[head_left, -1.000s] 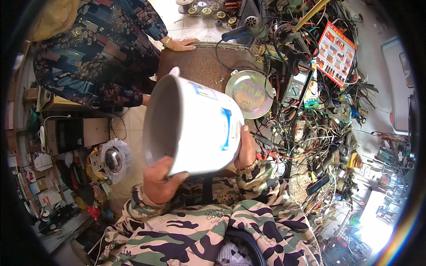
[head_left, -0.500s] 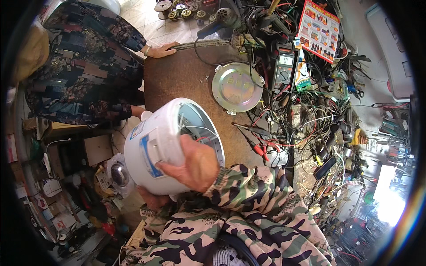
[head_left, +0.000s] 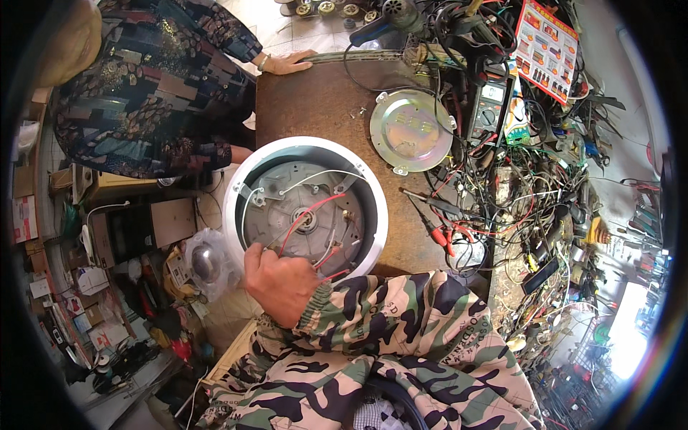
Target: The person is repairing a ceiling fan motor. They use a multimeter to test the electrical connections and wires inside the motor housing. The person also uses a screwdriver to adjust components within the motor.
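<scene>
A white, round rice cooker body (head_left: 234,215) is turned so that its open underside faces me. Inside show a grey metal base (head_left: 283,190), a red wire (head_left: 307,213) and white wires (head_left: 322,172). My right hand (head_left: 283,287) lies over the near left rim with curled fingers. One end of the red wire disappears at its fingertips; whether they pinch it or the rim is hidden. My left hand is out of sight. A round metal cover (head_left: 412,136) with tabs lies on the wooden table (head_left: 308,100), beyond the cooker to the right.
Another person's hand (head_left: 288,63) rests on the table's far edge. To the right are a multimeter (head_left: 489,107), red clip leads (head_left: 441,238) and a heap of tangled cables (head_left: 523,179). A heat gun (head_left: 387,21) lies at the back. A plastic-wrapped object (head_left: 208,264) sits lower left.
The cooker has turned from its side so that its open underside faces up at me. My right hand moved from its side wall to the near left rim. My left hand went out of view.
</scene>
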The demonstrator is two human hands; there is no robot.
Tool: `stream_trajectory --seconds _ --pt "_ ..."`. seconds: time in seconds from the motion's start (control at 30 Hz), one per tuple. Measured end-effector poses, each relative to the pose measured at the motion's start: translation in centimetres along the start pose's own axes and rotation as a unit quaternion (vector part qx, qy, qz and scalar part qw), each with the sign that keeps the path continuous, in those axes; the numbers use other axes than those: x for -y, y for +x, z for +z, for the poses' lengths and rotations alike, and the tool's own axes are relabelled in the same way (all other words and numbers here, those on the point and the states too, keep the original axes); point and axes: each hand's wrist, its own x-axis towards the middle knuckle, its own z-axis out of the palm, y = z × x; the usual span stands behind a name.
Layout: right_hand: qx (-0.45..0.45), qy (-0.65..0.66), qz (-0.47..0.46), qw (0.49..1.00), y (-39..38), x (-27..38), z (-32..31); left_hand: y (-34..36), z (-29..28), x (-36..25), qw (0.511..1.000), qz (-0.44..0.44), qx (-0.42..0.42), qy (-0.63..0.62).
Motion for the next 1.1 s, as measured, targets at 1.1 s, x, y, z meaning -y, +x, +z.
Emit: stream_trajectory --seconds 1.1 --pt "-0.014 0.046 -0.144 0.988 -9.0 -10.4 -0.5 1.5 -0.1 -4.6 0.869 -0.01 0.032 0.494"
